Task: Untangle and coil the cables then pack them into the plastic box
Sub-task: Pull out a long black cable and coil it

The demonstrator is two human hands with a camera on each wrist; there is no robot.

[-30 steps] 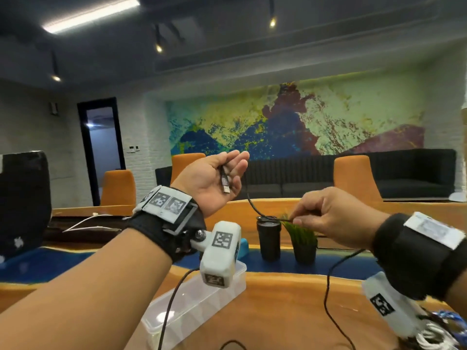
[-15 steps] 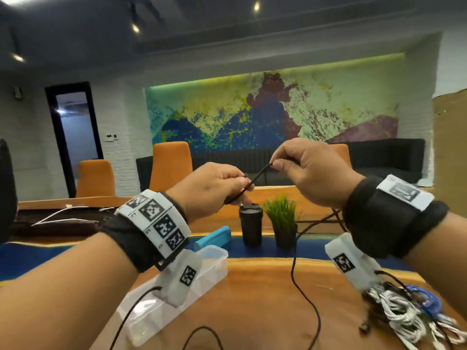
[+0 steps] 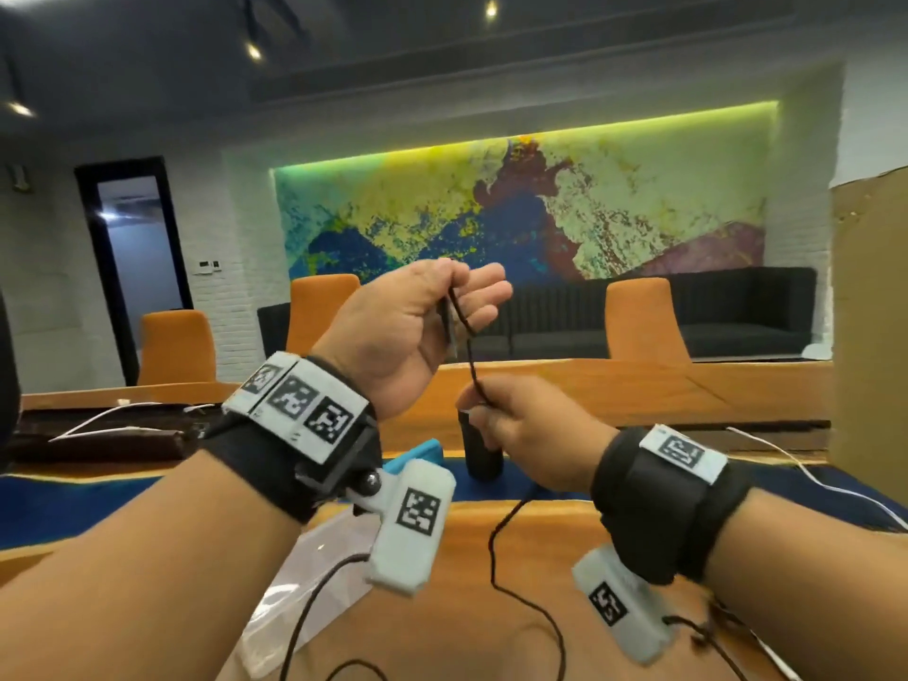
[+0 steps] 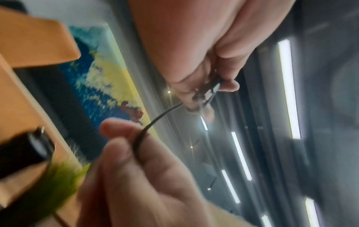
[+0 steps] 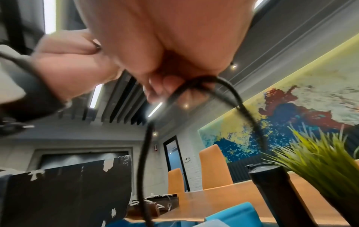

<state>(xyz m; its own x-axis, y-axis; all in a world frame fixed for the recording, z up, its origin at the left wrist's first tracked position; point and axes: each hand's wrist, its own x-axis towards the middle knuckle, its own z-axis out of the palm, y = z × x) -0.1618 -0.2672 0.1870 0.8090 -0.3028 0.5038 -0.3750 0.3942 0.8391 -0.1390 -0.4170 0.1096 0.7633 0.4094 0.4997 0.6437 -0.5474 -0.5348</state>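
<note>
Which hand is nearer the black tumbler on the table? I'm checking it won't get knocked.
Right. The right hand, pinching the black cable, sits low, overlapping the black tumbler in the head view. The left hand holds the cable's end higher up, clear above it.

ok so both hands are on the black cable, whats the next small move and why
Probably bring the right hand up to lay a loop into the left hand. The left holds the black cable near its plug, and most of it trails loose over the table.

Black tumbler [image 3: 484, 452], potted grass [image 5: 318, 162]
</note>
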